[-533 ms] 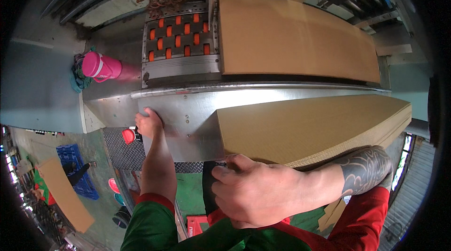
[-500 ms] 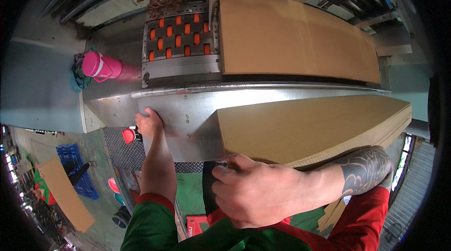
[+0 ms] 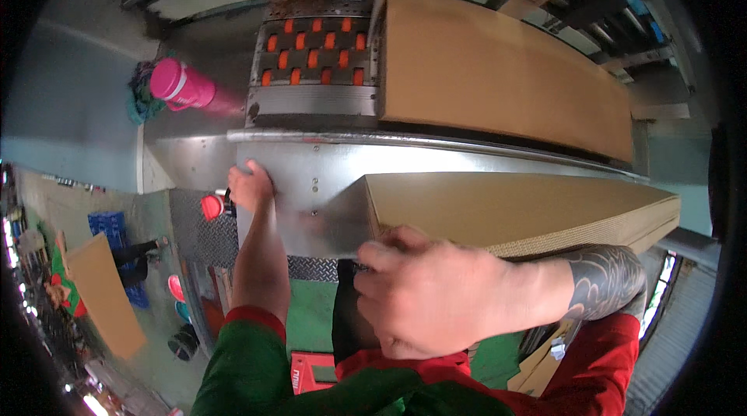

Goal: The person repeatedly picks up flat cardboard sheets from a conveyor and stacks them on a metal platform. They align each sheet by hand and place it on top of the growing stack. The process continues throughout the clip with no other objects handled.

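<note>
My left hand [image 3: 250,185] is at the left edge of the steel table [image 3: 292,163], its fingers curled over that edge. A red knob [image 3: 212,207] sits just beside it. In front of my body my right hand [image 3: 436,295] is raised with its fingers curled in; the palm side is hidden and slightly blurred. My tattooed right forearm lies along the near side of a stack of flat brown cardboard sheets [image 3: 506,210] on the table. Beyond the steel ledge lies another pile of cardboard sheets [image 3: 498,66].
Left of the far pile is a plate of orange rollers [image 3: 313,58]. A pink jug [image 3: 183,85] stands beside a cloth. On the floor at left, another person holds a large cardboard sheet [image 3: 103,291] near a blue pallet [image 3: 109,223]. A red frame [image 3: 313,369] is below me.
My view has shifted a little, so the machine appears tilted. The left hand stays at the table edge. My right hand remains curled near the cardboard stack, with slight motion.
</note>
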Demonstrator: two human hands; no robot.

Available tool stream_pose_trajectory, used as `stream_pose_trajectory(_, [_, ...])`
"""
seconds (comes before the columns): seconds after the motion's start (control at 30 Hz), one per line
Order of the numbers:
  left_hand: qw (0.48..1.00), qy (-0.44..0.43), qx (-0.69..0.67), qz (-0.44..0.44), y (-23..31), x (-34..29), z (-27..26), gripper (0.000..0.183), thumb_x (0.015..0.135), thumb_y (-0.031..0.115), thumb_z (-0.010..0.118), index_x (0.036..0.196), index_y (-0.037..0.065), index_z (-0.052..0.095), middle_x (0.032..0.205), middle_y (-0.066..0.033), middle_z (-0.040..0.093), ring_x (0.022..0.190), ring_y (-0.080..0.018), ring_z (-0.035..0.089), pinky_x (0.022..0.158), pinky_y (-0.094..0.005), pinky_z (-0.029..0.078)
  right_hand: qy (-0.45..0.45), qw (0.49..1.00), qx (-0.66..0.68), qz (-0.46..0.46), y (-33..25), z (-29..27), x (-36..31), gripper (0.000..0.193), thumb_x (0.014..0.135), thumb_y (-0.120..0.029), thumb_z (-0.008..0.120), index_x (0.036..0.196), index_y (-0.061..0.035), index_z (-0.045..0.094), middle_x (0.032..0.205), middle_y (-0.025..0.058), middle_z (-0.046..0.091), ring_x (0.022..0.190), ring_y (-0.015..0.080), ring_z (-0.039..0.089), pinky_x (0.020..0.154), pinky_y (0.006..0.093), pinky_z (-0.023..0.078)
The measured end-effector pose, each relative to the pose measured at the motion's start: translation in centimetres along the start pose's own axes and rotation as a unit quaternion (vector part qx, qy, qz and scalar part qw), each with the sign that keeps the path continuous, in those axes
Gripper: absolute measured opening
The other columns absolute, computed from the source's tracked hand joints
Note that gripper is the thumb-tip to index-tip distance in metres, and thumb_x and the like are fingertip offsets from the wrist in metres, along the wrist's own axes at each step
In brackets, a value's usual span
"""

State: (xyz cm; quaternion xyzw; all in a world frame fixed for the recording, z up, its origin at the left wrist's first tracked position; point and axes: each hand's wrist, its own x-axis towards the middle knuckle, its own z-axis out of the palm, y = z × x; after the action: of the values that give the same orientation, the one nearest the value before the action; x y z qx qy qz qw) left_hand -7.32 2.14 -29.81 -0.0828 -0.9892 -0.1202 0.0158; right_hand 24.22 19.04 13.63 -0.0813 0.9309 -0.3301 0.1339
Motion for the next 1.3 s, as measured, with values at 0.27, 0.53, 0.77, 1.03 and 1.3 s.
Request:
stream_pose_trajectory(0.27, [0.975, 0.056, -0.115, 0.18, -5.7, -6.1, -3.7, 0.08, 0.098, 0.033, 0.073, 0.165, 0.002, 0.044, 0.168, -0.032, 0.04, 0.149, -0.0524, 0.043, 0.126, -0.0617, 0.034, 0.026, 0.994, -0.088, -0.064, -0.7, -1.4, 0.6, 0.035, 0.084, -0.038, 0.073, 0.078, -0.0034, 0.072, 0.084, 0.0115, 0.067, 0.094, 0.0312, 0.066, 0.078, 0.0472, 0.06])
stream_pose_trajectory(0.53, [0.967, -0.158, -0.184, 0.078, -22.4, -34.3, -12.4, 0.064, 0.101, 0.032, 0.074, 0.155, 0.004, 0.056, 0.163, -0.0343, 0.045, 0.148, -0.0533, 0.047, 0.124, -0.0597, 0.041, 0.08, 0.989, -0.098, -0.081, -2.5, -1.4, 0.9, 0.024, 0.077, -0.028, 0.077, 0.081, -0.0038, 0.077, 0.088, 0.0109, 0.073, 0.095, 0.0341, 0.07, 0.082, 0.0465, 0.061])
stream_pose_trajectory(0.77, [0.935, -0.172, -0.173, -0.257, -31.6, -47.8, -16.9, 0.056, 0.101, 0.041, 0.072, 0.145, 0.006, 0.064, 0.153, -0.0248, 0.058, 0.138, -0.0472, 0.059, 0.116, -0.0544, 0.052, 0.092, 0.98, -0.156, -0.081, -2.6, -1.1, 0.5, 0.034, 0.077, -0.025, 0.081, 0.102, -0.0038, 0.078, 0.116, 0.0126, 0.074, 0.113, 0.0369, 0.068, 0.096, 0.0483, 0.06])
stream_pose_trajectory(1.03, [0.919, -0.067, -0.386, -0.052, -17.7, -35.2, -20.2, 0.076, 0.106, 0.044, 0.075, 0.164, 0.003, 0.047, 0.157, -0.0233, 0.057, 0.143, -0.0362, 0.061, 0.12, -0.0467, 0.05, 0.149, 0.981, -0.123, -0.018, -1.2, -0.6, -3.4, 0.092, 0.095, -0.04, 0.081, 0.166, -0.0017, 0.035, 0.165, 0.0261, 0.044, 0.15, 0.0469, 0.049, 0.122, 0.053, 0.047])
stream_pose_trajectory(1.3, [0.747, -0.072, -0.635, 0.183, 9.8, -34.0, -27.4, 0.103, 0.104, 0.057, 0.074, 0.177, 0.007, 0.02, 0.181, -0.0205, 0.025, 0.168, -0.037, 0.024, 0.138, -0.0526, 0.023, 0.156, 0.963, -0.182, 0.123, 3.6, -1.2, -19.9, 0.112, 0.09, -0.044, 0.087, 0.173, -0.0005, 0.025, 0.164, 0.0289, 0.048, 0.15, 0.0478, 0.051, 0.122, 0.0553, 0.046])
